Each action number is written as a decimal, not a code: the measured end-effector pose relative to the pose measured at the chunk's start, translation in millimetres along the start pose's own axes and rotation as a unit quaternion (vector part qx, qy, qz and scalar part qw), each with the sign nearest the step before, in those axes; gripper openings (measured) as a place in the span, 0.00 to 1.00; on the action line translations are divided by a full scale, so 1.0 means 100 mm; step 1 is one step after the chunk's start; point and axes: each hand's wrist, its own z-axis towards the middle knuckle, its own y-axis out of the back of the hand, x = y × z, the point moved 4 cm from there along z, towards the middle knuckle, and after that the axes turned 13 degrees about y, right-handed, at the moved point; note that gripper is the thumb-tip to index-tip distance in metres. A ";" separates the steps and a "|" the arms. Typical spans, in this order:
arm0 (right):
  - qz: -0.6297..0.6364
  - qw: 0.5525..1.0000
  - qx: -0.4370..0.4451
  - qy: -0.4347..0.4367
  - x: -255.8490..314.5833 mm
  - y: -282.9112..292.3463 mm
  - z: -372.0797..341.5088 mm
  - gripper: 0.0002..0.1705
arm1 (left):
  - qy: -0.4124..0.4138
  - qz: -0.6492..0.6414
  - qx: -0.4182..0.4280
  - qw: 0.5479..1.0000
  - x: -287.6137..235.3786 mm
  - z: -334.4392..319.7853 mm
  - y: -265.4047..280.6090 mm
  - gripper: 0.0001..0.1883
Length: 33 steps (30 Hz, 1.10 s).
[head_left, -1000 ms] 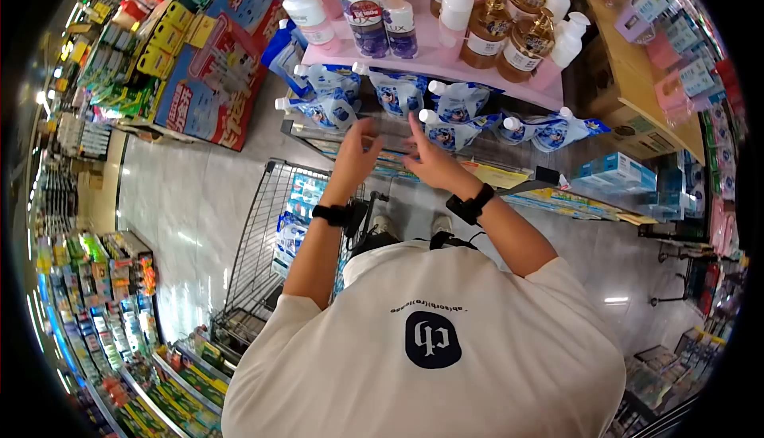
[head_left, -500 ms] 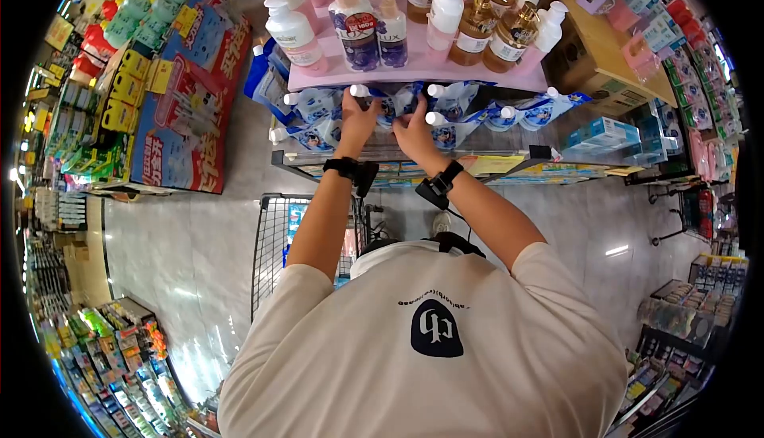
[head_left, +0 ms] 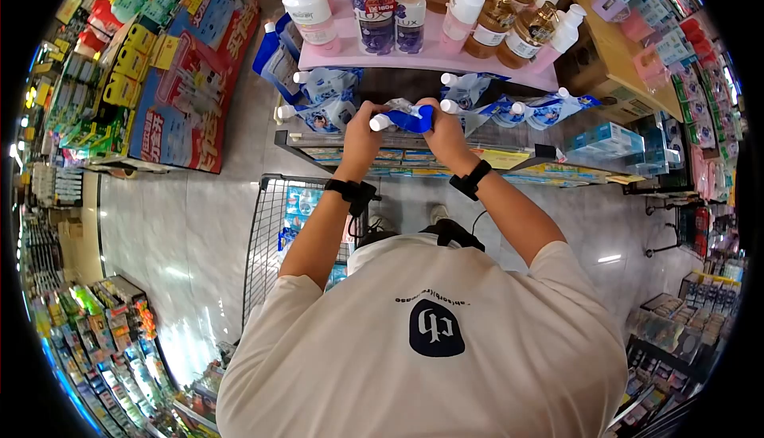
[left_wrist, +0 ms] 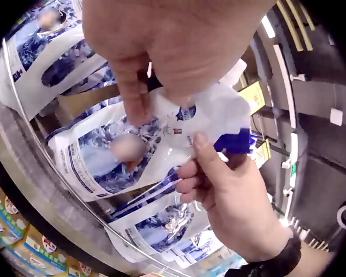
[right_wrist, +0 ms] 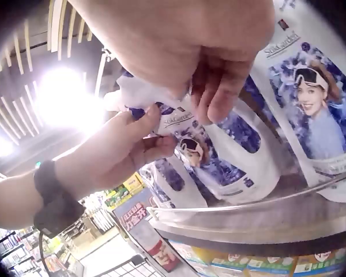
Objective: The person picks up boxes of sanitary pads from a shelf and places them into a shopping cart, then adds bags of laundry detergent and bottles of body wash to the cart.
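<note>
"Where both arms reach toward the shelf (head_left: pixel 517 137), what is the grip?"

"Clamped on one soft pouch (head_left: pixel 410 117). The left hand (head_left: pixel 363 140) pinches one side of its upper part, and the right hand (head_left: pixel 447 137) pinches the other, thumb showing on the front in the left wrist view."

"And where is the pouch?"

"Between the two hands, over the front of the shelf, its white cap (head_left: pixel 380 122) pointing toward the left hand. Whether its bottom touches the shelf, nobody could tell from these views."

"What's on its front?"

"A printed figure in goggles (right_wrist: pixel 191 151), on white and blue."

"Anything around it?"

"More pouches on both sides, some left (head_left: pixel 326 112), some right (head_left: pixel 549 112). Beyond them, a pink ledge (head_left: pixel 342 62) bears pump bottles (head_left: pixel 310 12) and two purple bottles (head_left: pixel 376 24). Nearer the person, on the left, is a wire cart (head_left: pixel 267 231) with blue and white packs (head_left: pixel 305 199) inside."
</note>
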 end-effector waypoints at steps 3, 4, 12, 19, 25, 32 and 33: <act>0.089 0.996 -0.027 0.006 0.13 0.05 0.01 0.18 | 0.002 -0.024 -0.026 0.999 -0.09 -0.17 0.11 0.09; 0.150 0.987 -0.057 0.023 0.20 0.10 0.03 0.19 | -0.027 -0.048 -0.065 0.996 -0.11 -0.22 0.18 0.07; 0.140 0.969 0.074 0.188 0.39 0.08 0.12 0.35 | -0.003 -0.272 -0.205 0.940 -0.37 -0.94 0.54 0.09; 0.461 0.823 0.331 -0.017 0.68 -0.82 -0.31 0.29 | 0.148 -0.339 -0.348 0.861 -0.09 -1.87 0.77 0.10; 0.408 0.802 0.433 -0.043 0.77 -1.67 -0.86 0.18 | 0.296 -0.196 -0.380 0.854 0.97 -2.77 0.76 0.28; 0.402 0.700 0.532 -0.257 1.25 -2.87 -1.47 0.21 | 0.334 -0.495 -0.413 0.688 1.74 -3.41 0.70 0.38; 0.394 0.699 0.539 -0.256 1.32 -3.06 -1.53 0.21 | 0.333 -0.502 -0.416 0.682 1.88 -3.48 0.78 0.38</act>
